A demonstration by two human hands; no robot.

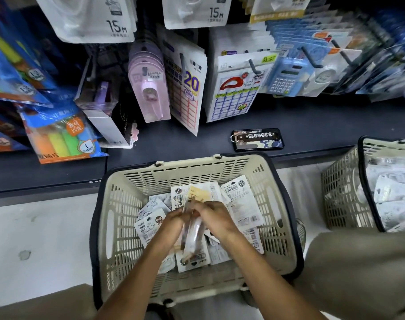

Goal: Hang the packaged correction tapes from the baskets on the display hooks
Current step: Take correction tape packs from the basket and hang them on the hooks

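Over the cream basket (118, 218) on the floor, head view: my left hand (171, 224) and right hand (214, 217) are close together, both gripping a small stack of packaged correction tapes (193, 229) held on edge, probably squaring the hang-holes before lifting. More packs lie loose beneath; a second basket (342, 188) waits to the right, hooks (253, 66) just above the shelf.
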